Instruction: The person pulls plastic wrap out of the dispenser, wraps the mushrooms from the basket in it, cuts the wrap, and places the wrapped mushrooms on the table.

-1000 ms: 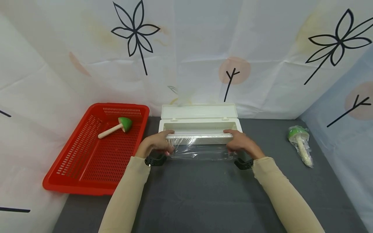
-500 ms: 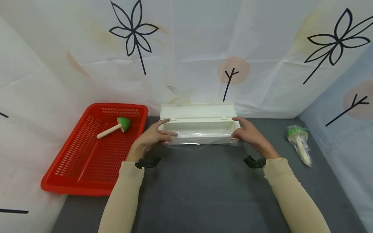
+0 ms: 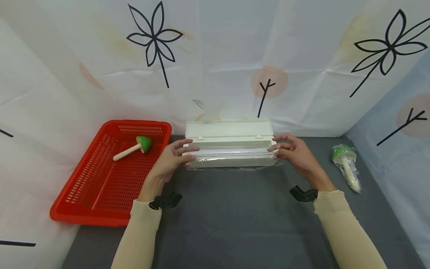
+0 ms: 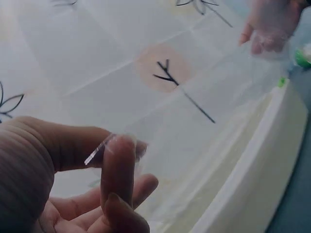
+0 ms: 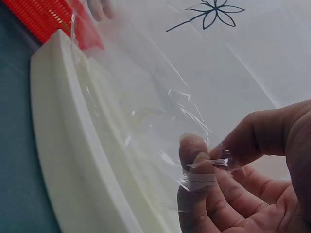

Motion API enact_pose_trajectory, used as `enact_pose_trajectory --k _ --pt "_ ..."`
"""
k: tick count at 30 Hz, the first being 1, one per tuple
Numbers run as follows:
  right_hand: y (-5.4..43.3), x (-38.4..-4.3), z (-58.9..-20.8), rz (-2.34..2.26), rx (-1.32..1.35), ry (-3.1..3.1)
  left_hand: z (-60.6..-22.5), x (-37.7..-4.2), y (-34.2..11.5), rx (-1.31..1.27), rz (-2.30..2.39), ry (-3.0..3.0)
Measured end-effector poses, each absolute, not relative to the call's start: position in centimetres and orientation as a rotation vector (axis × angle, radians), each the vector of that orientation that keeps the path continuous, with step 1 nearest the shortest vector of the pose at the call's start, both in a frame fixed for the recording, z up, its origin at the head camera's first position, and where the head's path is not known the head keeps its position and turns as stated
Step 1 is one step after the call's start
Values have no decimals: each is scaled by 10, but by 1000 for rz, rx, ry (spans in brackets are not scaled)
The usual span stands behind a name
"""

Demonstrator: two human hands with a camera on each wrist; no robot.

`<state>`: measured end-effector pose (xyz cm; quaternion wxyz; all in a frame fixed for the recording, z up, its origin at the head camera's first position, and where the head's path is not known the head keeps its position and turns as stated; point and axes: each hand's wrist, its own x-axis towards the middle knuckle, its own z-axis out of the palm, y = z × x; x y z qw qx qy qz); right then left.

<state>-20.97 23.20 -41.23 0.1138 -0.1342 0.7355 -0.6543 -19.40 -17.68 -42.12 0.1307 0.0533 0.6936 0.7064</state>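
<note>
Clear plastic film (image 5: 163,155) spans left hand (image 3: 169,160) and right hand (image 3: 297,155), over long white plastic box (image 5: 53,116) | fingers pinch its edge at both ends | step: drawing-out, apparently — next calls for even, level pull

Clear film (image 5: 155,131) has apparently shifted toward the box (image 5: 56,124).

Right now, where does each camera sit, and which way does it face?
Head: on the head, facing forward and down at the white box and red basket; left hand, right hand and tan sleeves show.
Left wrist: on that wrist, facing rightward along the box; left hand close, right hand beyond.
Right wrist: on that wrist, facing leftward; right hand close, left hand partly visible.
Both wrist views share the clear film.
</note>
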Motion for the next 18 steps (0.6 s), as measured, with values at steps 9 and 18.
enact_pose_trajectory --k 9,18 --pt "242 -166 -449 -1789 -476 2188 -452 -145 -172 139 1954 2244" --pt "237 -160 -488 -1861 -369 2183 -500 -126 -169 121 2033 2355"
